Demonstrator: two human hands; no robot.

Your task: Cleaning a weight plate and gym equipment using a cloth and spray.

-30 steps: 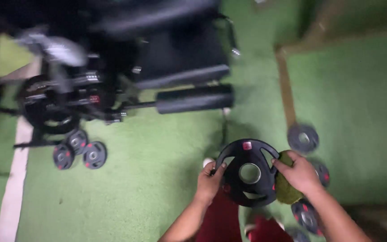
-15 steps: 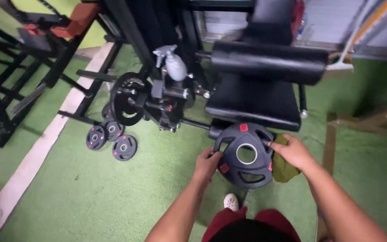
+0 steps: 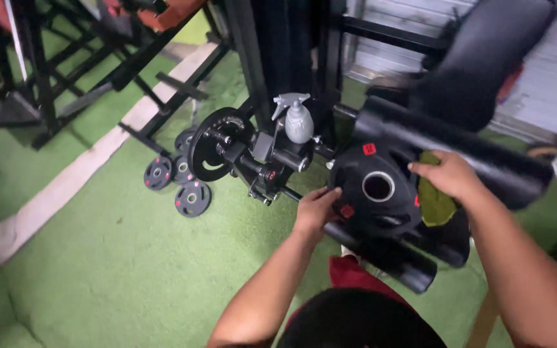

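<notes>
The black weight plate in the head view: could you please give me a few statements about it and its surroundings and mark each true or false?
1. Both hands grip the black weight plate. True: the left hand holds its left edge, the right hand its right.
2. The right hand also holds a red cloth. False: the cloth is green.
3. A grey spray bottle stands on the machine. True.
4. The floor is bare concrete. False: it is green turf.
5. Small plates lie on the turf left of the machine. True.
</notes>
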